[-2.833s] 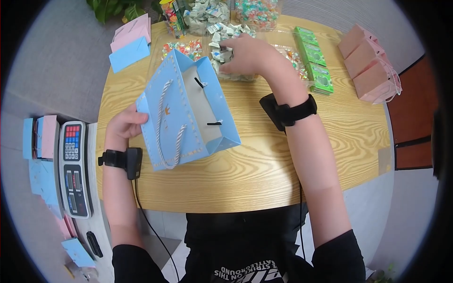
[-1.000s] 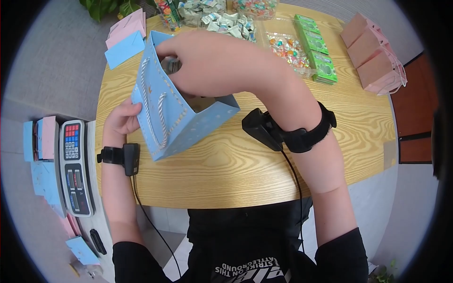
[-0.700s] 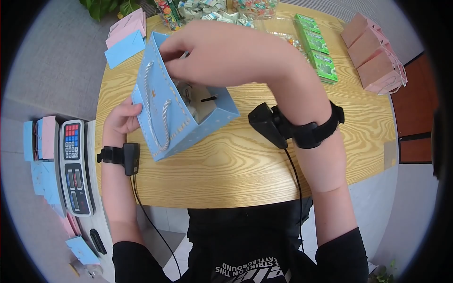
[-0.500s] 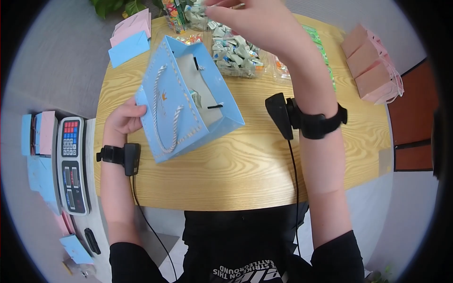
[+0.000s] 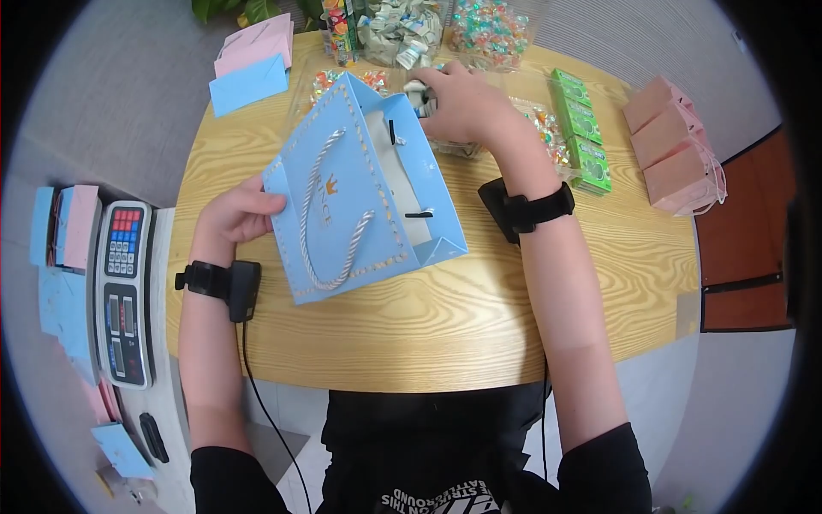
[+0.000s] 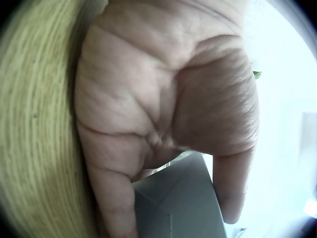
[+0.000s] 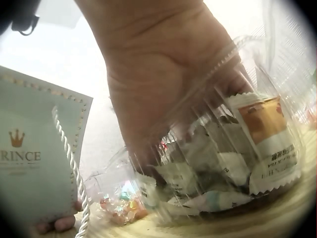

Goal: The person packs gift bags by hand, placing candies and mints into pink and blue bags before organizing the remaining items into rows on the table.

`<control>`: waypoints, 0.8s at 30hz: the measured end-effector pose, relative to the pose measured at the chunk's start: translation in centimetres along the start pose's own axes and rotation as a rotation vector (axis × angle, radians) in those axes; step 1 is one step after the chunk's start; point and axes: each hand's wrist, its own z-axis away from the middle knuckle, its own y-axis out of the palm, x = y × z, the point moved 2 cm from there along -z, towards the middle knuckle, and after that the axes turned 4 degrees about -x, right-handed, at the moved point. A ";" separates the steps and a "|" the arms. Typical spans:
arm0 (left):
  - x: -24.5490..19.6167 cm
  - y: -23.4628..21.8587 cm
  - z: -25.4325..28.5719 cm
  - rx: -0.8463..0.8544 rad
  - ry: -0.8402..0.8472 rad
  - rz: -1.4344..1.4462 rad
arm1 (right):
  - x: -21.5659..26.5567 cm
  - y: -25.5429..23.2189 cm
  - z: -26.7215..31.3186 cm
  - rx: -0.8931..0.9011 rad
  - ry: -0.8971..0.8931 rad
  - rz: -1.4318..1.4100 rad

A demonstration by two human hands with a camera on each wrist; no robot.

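A blue paper gift bag (image 5: pixel 330 197) with a gold crown and white rope handles stands tilted, its mouth facing right. My left hand (image 5: pixel 237 212) pinches its lower left side, thumb on the front; in the left wrist view the bag's bottom corner (image 6: pixel 178 198) lies between thumb and fingers. My right hand (image 5: pixel 469 107) reaches into a clear plastic box (image 7: pixel 218 148) of wrapped candies (image 7: pixel 267 139). Its thumb and fingers are spread apart over the candies in the head view. The box wall and candies partly hide the fingertips in the right wrist view.
Boxes of colourful candies (image 5: pixel 544 128) flank the middle box. Jars of candies (image 5: pixel 488 30) stand behind. Green packets (image 5: pixel 586 163) line the right, near pink bags (image 5: pixel 681 163). Flat blue and pink bags (image 5: pixel 248 86) lie at back left. A scale (image 5: pixel 124 291) sits left of the table.
My right hand went from the candy box into the bag, came out, and is back in the candy box. My left hand has kept hold of the gift bag, which has shifted slightly rightward in view.
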 end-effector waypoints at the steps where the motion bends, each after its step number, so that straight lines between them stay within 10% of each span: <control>1: 0.0 -0.1 0.0 0.001 -0.001 0.003 | -0.1 0.2 -0.1 0.010 -0.006 -0.001; 24: -0.2 -0.1 -0.1 0.098 0.018 0.065 | -3.2 -0.5 -1.4 -0.380 -0.230 -0.323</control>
